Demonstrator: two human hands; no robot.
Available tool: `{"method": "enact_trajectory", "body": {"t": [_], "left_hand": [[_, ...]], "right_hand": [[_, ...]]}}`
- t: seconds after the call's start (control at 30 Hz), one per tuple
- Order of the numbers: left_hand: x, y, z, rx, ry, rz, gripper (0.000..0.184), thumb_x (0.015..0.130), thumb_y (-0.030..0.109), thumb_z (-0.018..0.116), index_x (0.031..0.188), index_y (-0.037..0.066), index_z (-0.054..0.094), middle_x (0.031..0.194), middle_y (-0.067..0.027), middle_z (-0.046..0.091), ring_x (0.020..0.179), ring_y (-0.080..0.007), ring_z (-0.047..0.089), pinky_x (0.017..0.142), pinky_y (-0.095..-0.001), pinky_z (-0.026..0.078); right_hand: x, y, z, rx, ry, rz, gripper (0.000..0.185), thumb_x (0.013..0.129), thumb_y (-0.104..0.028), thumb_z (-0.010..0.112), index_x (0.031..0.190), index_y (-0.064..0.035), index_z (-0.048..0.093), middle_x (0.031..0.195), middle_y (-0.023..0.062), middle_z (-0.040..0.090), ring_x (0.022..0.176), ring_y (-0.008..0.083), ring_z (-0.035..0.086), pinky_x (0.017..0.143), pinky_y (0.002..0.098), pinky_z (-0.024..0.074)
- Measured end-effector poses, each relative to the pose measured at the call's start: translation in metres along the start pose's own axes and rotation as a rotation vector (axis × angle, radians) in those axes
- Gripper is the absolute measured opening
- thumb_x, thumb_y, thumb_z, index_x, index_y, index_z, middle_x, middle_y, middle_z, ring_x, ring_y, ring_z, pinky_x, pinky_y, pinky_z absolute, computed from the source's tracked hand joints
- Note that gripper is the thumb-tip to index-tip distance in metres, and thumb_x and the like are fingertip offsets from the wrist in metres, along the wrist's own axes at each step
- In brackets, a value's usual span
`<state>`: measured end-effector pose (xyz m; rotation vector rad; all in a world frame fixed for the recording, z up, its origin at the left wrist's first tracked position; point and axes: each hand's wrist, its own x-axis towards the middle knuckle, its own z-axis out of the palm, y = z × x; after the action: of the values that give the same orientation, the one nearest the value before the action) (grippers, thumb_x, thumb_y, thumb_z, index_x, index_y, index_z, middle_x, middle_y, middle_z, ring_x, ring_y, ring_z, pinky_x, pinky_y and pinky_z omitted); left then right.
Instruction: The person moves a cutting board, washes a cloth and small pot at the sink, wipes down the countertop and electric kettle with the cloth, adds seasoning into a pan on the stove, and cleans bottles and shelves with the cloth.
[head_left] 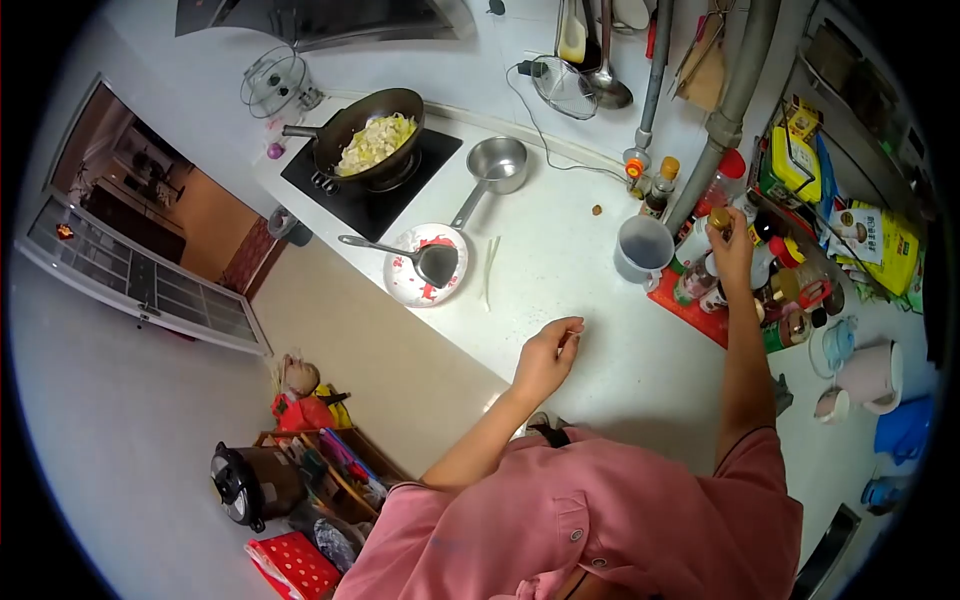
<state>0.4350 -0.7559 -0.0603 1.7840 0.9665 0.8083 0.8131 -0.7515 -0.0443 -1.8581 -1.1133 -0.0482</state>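
Observation:
My right hand (pixel 735 250) is closed around the top of a bottle with a gold-brown cap (pixel 718 218), among several seasoning bottles on a red mat (pixel 705 318). Its body is mostly hidden by the hand and its neighbours. Over the white counter, my left hand (pixel 546 358) is closed with its thumb and fingers pressed together; whatever may be between them is too small to make out. A grey plastic measuring jug (pixel 644 250) stands left of the bottles. Pale green-white stalks (pixel 490 272) lie on the counter, left of my left hand.
A wok (pixel 330 150) with chopped pale-yellow food sits on the black cooktop (pixel 425 160). Beside it stand a steel saucepan (pixel 497 165) and a patterned plate (pixel 405 290) with a spatula (pixel 436 265) across it. Pipes (pixel 735 100) rise behind the bottles. Packets (pixel 885 240) crowd the right.

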Motion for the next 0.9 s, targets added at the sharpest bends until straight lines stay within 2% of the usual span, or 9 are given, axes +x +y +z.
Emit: {"method": "enact_trajectory", "body": {"t": [0.2, 0.23, 0.33, 0.43, 0.53, 0.63, 0.73, 0.77, 0.9], "left_hand": [[0.002, 0.001, 0.005, 0.038, -0.027, 0.007, 0.022, 0.093, 0.005, 0.060, 0.115, 0.000, 0.064, 0.103, -0.0130, 0.071, 0.091, -0.0222, 0.071, 0.080, -0.0310, 0.055], [0.002, 0.000, 0.008, 0.020, -0.020, 0.030, 0.022, 0.093, 0.005, 0.059, 0.114, 0.001, 0.064, 0.106, -0.0164, 0.070, 0.088, -0.0289, 0.071, 0.076, -0.0335, 0.057], [0.002, 0.001, 0.009, 0.055, -0.036, 0.063, 0.022, 0.092, 0.005, 0.060, 0.113, 0.001, 0.065, 0.109, -0.0153, 0.069, 0.091, -0.0273, 0.070, 0.078, -0.0337, 0.056], [0.012, 0.011, 0.000, 0.016, -0.044, 0.223, 0.037, 0.088, 0.006, 0.066, 0.124, 0.002, 0.059, 0.117, -0.0156, 0.065, 0.099, -0.0305, 0.068, 0.084, -0.0363, 0.055], [0.029, 0.034, -0.016, 0.009, 0.016, 0.400, 0.070, 0.081, 0.011, 0.076, 0.141, 0.005, 0.042, 0.123, -0.0175, 0.061, 0.106, -0.0344, 0.064, 0.091, -0.0389, 0.052], [0.038, 0.033, -0.038, -0.003, -0.057, 0.392, 0.100, 0.073, 0.016, 0.083, 0.152, 0.006, 0.022, 0.127, -0.0216, 0.058, 0.110, -0.0371, 0.062, 0.094, -0.0409, 0.051], [0.038, 0.015, -0.081, -0.203, -0.269, 0.135, 0.109, 0.070, 0.020, 0.083, 0.154, 0.005, 0.015, 0.126, -0.0238, 0.059, 0.110, -0.0356, 0.063, 0.092, -0.0415, 0.051], [0.037, 0.005, -0.096, -0.164, -0.308, 0.052, 0.103, 0.072, 0.021, 0.080, 0.152, 0.005, 0.018, 0.122, -0.0252, 0.060, 0.108, -0.0377, 0.064, 0.091, -0.0425, 0.051], [0.038, -0.024, -0.163, -0.118, -0.198, 0.052, 0.088, 0.075, 0.021, 0.077, 0.146, 0.003, 0.028, 0.118, -0.0254, 0.061, 0.104, -0.0417, 0.064, 0.088, -0.0437, 0.051]], "right_hand": [[-0.009, -0.059, -0.036, 0.245, 0.162, -0.072, 0.043, 0.093, -0.014, 0.067, 0.129, 0.0011, 0.049, 0.119, 0.0147, 0.061, 0.111, 0.0213, 0.059, 0.096, 0.0337, 0.0461], [-0.012, -0.075, -0.041, 0.308, 0.185, -0.105, 0.045, 0.093, -0.012, 0.067, 0.130, 0.0013, 0.047, 0.120, 0.0148, 0.061, 0.112, 0.0212, 0.059, 0.097, 0.0337, 0.0458], [-0.014, -0.126, -0.053, 0.445, 0.198, -0.198, 0.049, 0.091, -0.008, 0.066, 0.133, 0.0018, 0.042, 0.120, 0.0154, 0.058, 0.113, 0.0208, 0.057, 0.101, 0.0339, 0.0450], [-0.025, -0.164, -0.058, 0.487, 0.150, -0.279, 0.047, 0.091, -0.006, 0.062, 0.133, -0.0002, 0.042, 0.116, 0.0141, 0.060, 0.109, 0.0179, 0.059, 0.097, 0.0323, 0.0471], [-0.045, -0.201, -0.036, 0.660, -0.108, -0.161, 0.044, 0.093, -0.012, 0.058, 0.133, -0.0020, 0.044, 0.110, 0.0122, 0.062, 0.102, 0.0156, 0.060, 0.090, 0.0295, 0.0484], [-0.068, -0.221, 0.024, 0.917, -0.289, -0.119, 0.042, 0.093, -0.012, 0.053, 0.133, -0.0021, 0.045, 0.104, 0.0104, 0.062, 0.097, 0.0158, 0.060, 0.085, 0.0289, 0.0482], [-0.092, -0.259, 0.076, 1.178, -0.375, 0.020, 0.044, 0.090, -0.008, 0.050, 0.133, -0.0007, 0.045, 0.106, 0.0113, 0.062, 0.099, 0.0174, 0.060, 0.090, 0.0320, 0.0471], [-0.096, -0.274, 0.093, 1.175, -0.400, 0.032, 0.046, 0.088, -0.014, 0.051, 0.132, 0.0013, 0.046, 0.107, 0.0136, 0.061, 0.097, 0.0201, 0.061, 0.089, 0.0340, 0.0482], [-0.101, -0.322, 0.156, 1.151, -0.505, 0.067, 0.050, 0.087, -0.024, 0.048, 0.129, 0.0039, 0.047, 0.102, 0.0157, 0.064, 0.095, 0.0226, 0.063, 0.086, 0.0352, 0.0500]]}}
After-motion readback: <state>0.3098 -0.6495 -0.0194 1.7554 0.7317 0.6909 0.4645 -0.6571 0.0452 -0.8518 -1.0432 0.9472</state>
